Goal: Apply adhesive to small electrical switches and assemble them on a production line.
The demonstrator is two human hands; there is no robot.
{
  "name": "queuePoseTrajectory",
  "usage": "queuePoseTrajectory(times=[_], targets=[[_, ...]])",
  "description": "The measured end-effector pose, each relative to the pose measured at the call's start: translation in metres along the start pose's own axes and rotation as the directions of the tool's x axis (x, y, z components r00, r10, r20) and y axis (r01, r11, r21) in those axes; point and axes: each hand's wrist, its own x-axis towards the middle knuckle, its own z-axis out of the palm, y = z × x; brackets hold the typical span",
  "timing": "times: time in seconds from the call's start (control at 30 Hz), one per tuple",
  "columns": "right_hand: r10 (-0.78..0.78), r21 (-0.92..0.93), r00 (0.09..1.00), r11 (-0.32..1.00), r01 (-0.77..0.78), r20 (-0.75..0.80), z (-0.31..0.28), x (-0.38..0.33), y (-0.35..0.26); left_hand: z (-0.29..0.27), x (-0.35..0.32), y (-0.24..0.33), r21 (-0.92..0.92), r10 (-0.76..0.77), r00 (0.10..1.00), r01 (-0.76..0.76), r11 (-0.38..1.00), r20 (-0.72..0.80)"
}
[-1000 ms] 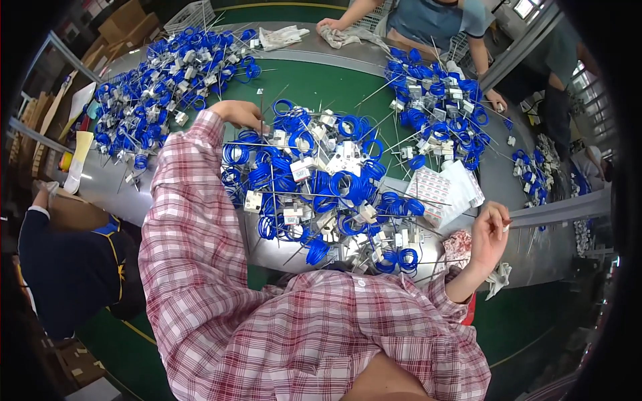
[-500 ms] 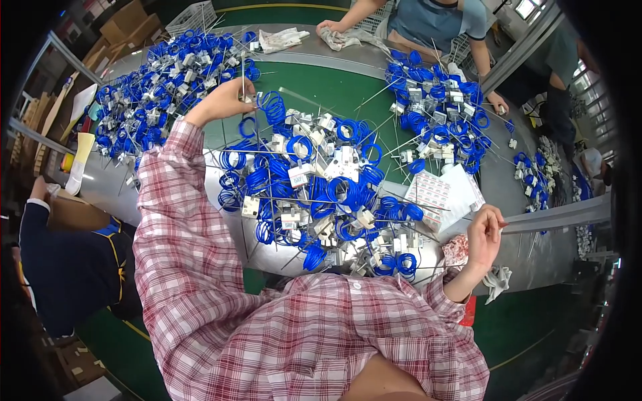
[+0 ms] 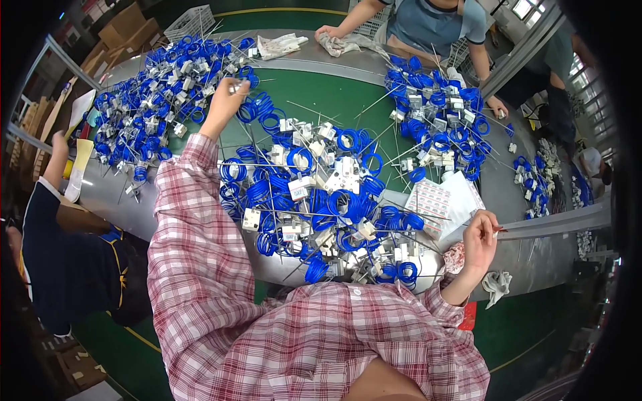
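Note:
My left hand (image 3: 226, 105) is closed at the far left of the middle heap, gripping the box end of a thermostat partly hidden by my fingers. Its blue coiled tube (image 3: 258, 105) appears to hang off to the right. Just below lies a heap of similar thermostats (image 3: 344, 175), with white and metal boxes, blue coils and thin metal rods. At the right, my right hand (image 3: 480, 244) is raised with curled fingers. A small reddish tip (image 3: 497, 230) sticks out of them; what it belongs to is hidden. Beside that hand lies a sheet of printed labels (image 3: 429, 206).
Larger thermostat heaps stand at the far left (image 3: 157, 93) and far right (image 3: 438, 117). A co-worker's hand (image 3: 328, 32) rests near a cloth (image 3: 349, 44) across the table. Another person (image 3: 73, 247) is at my left. A metal rail (image 3: 555, 220) runs along the right.
My left hand has turned more upright, its fingers drawn left and up with the thermostat. My right hand has dropped slightly. The person at the left has raised an arm.

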Motion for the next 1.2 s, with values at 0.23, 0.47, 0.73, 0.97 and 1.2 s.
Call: queuePoseTrajectory(times=[0.23, 0.47, 0.73, 0.97, 1.2], targets=[[-0.038, -0.026, 0.999, 0.999, 0.038, -0.007, -0.001, 0.006, 0.000, -0.005, -0.015, 0.043, 0.111, 0.294, 0.912, -0.336, 0.935, 0.286], [0.027, -0.046, 1.000, 0.999, -0.026, 0.010, -0.002, 0.009, -0.001, 0.003, -0.018, 0.041, -0.390, -0.019, 0.974, 0.108, 0.915, 0.224], [-0.013, -0.036, 1.000, 0.999, 0.012, -0.004, 0.000, 0.010, -0.003, -0.017, -0.042, 0.073, -0.257, 0.273, 0.784, -0.150, 0.955, 0.557], [-0.019, -0.071, 1.000, 0.997, 0.020, 0.006, -0.003, 0.011, -0.004, -0.021, -0.037, 0.045, 0.261, 0.234, 0.916, -0.325, 0.909, 0.326], [-0.029, -0.071, 0.999, 0.997, 0.030, 0.023, -0.002, 0.009, -0.007, -0.037, -0.021, -0.008, -0.521, -0.163, 0.971, 0.232, 0.821, 0.176]])
